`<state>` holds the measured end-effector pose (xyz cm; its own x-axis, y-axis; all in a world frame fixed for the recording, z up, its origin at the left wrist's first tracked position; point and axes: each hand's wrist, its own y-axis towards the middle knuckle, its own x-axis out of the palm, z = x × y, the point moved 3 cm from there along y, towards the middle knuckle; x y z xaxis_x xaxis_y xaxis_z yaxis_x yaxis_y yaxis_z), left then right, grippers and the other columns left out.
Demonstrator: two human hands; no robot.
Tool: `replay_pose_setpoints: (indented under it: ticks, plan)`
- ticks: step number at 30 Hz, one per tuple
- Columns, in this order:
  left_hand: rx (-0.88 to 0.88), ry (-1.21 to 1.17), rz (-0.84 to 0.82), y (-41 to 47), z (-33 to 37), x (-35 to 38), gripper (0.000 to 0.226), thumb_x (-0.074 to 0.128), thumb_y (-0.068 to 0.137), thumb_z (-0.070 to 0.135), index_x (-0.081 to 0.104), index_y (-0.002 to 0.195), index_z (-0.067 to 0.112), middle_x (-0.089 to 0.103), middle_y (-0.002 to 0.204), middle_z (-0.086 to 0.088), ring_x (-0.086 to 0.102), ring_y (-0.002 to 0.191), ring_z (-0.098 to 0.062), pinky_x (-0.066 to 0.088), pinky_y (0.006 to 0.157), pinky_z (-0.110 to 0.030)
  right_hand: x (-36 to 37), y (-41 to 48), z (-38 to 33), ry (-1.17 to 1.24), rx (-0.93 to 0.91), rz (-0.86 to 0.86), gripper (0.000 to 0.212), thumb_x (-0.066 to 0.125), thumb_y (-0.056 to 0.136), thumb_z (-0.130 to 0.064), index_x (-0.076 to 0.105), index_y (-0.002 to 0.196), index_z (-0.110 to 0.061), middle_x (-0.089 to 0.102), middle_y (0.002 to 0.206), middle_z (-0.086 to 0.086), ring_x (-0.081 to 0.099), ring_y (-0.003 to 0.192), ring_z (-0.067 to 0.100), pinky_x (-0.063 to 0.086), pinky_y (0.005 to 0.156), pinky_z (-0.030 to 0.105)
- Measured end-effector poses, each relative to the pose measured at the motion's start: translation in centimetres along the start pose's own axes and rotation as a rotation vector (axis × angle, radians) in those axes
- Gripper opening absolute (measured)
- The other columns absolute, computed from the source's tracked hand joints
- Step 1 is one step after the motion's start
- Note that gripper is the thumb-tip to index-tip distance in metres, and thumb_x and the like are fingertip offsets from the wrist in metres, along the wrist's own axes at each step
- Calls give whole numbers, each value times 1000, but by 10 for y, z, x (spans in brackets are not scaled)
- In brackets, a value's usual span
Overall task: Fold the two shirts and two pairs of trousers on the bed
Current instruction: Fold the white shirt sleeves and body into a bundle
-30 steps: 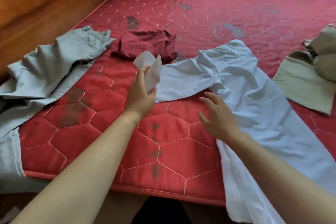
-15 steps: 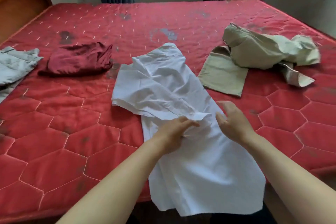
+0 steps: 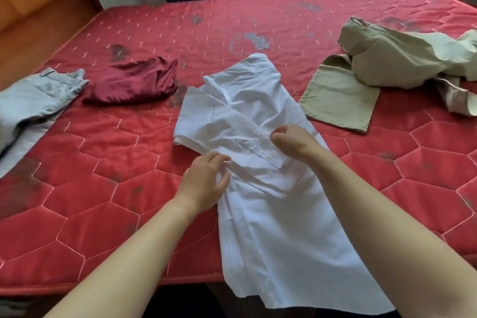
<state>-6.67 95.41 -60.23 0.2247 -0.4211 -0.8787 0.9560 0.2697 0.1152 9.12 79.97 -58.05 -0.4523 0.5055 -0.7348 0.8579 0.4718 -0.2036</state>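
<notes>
- Fingers of the left hand curl in, pinching the white shirt at its left edge.
- Right hand sits curled over the buttoned front edge; gripping or only touching, I cannot tell.
- White shirt lies mid-bed, hem hanging off the near side.
- Further out: maroon shirt and grey trousers lie left, khaki trousers right, all crumpled.

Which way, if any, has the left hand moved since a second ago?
Yes: the left hand left the maroon shirt, moving right and nearer, onto the white shirt.
</notes>
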Motion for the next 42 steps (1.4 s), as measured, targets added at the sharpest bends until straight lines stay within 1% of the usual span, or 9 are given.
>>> replay_pose_setpoints:
  ticks: [3, 6, 11, 17, 23, 30, 35, 39, 42]
  plan:
    - [-138, 52, -12, 2, -7, 7, 42, 49, 91, 41, 49, 129, 24, 46, 133, 5, 41, 124, -20, 37, 101, -40, 14, 1, 5, -216, 51, 57, 34, 50, 80, -45, 59, 103, -21, 59, 101, 0, 55, 99, 23, 42, 74, 34]
    - [-245, 32, 11, 5, -11, 12, 55, 45, 90, 51, 39, 137, 24, 39, 141, 3, 37, 128, -24, 33, 102, -42, 25, -7, 11, -300, 40, 29, 37, 51, 85, -35, 51, 118, -19, 55, 120, 7, 52, 110, 29, 41, 82, 37]
    - [-185, -80, 58, 25, -4, 9, 73, 45, 91, 50, 14, 149, 17, 11, 157, -2, 7, 144, -16, 10, 115, -35, -9, -40, 29, -230, 64, 94, 36, 48, 83, -22, 50, 118, -26, 61, 113, 5, 56, 104, 28, 40, 73, 32]
    - [-41, 127, -129, 32, 26, 27, 65, 46, 89, 52, 26, 144, 25, 18, 155, 5, 22, 138, -22, 24, 108, -47, -21, -82, 60, -314, 181, -182, 27, 58, 77, -31, 55, 102, -20, 61, 101, 0, 56, 87, 20, 46, 70, 31]
    - [-109, 181, -169, 14, 13, 29, 59, 40, 88, 59, 22, 142, 44, 6, 156, 12, 5, 143, -22, 9, 108, -61, -7, -38, 38, -117, 1, -4, 54, 54, 88, -33, 41, 136, -12, 52, 131, 9, 48, 120, 24, 37, 94, 29]
    - [-210, 122, -149, 12, 27, 47, 66, 33, 84, 67, 16, 144, 43, -3, 157, 9, -7, 143, -25, 6, 110, -59, -5, -72, 62, -3, -122, 219, 44, 55, 89, -19, 46, 132, -20, 62, 121, 7, 56, 111, 28, 44, 87, 35]
    - [-215, 177, -222, 18, 23, 57, 67, 33, 85, 69, 15, 144, 44, -6, 157, 7, -10, 143, -28, -3, 111, -57, -11, -100, 81, -182, -77, 104, 49, 50, 92, -29, 35, 137, -22, 64, 110, 7, 58, 101, 30, 44, 78, 37]
    - [-206, 183, -226, 21, 20, 51, 67, 34, 85, 67, 12, 144, 45, -8, 157, 10, -8, 143, -29, -1, 109, -60, -13, -106, 78, 36, -90, 170, 51, 51, 89, -19, 35, 138, -25, 63, 82, 3, 59, 79, 26, 45, 69, 37]
    - [-251, 203, -238, 14, 23, 52, 64, 32, 87, 64, 12, 144, 44, -9, 157, 8, -11, 143, -27, -1, 108, -62, 0, -115, 82, -195, -66, 173, 45, 48, 90, -22, 36, 134, -21, 60, 109, 6, 56, 101, 30, 46, 75, 38]
